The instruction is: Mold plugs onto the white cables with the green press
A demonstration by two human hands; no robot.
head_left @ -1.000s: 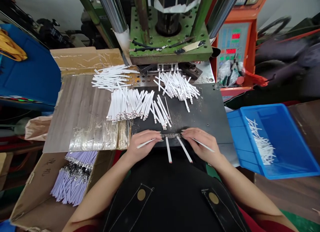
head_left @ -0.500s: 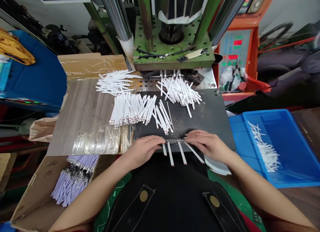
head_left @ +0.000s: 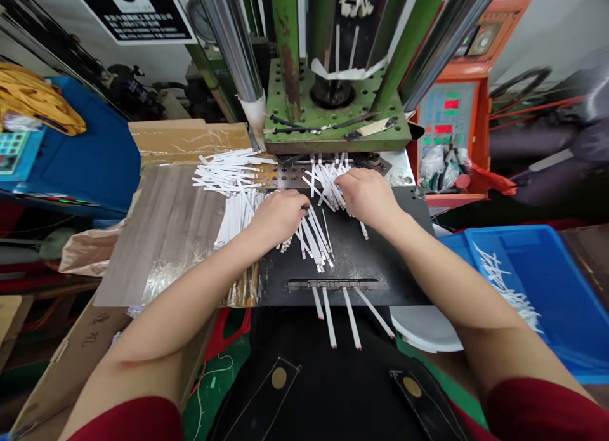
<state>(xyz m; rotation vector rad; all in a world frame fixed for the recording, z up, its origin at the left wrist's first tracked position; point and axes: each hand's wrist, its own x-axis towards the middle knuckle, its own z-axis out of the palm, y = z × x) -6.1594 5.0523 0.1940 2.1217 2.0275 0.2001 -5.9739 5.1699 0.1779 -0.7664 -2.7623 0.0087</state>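
Observation:
My left hand (head_left: 278, 216) rests knuckles up on the middle pile of white sticks (head_left: 238, 214) on the black work plate (head_left: 380, 257), fingers curled over some of them. Farther back, my right hand (head_left: 364, 195) lies on the pile of white sticks (head_left: 328, 174) under the green press (head_left: 333, 111), fingers bent down into it. What either hand grips is hidden. Near the plate's front edge, a slotted metal strip (head_left: 333, 284) holds several white sticks with red tips (head_left: 328, 314) that hang out toward me.
A third heap of white sticks (head_left: 223, 169) lies at the back left on a taped board (head_left: 166, 231). A blue bin (head_left: 537, 289) with white sticks sits at right. An orange control box (head_left: 450, 111) stands behind it. A cardboard box (head_left: 71, 365) is at lower left.
Both hands left the slotted strip at the plate's front edge and reached back to the stick piles. The strip now holds several sticks, and the view has tilted up.

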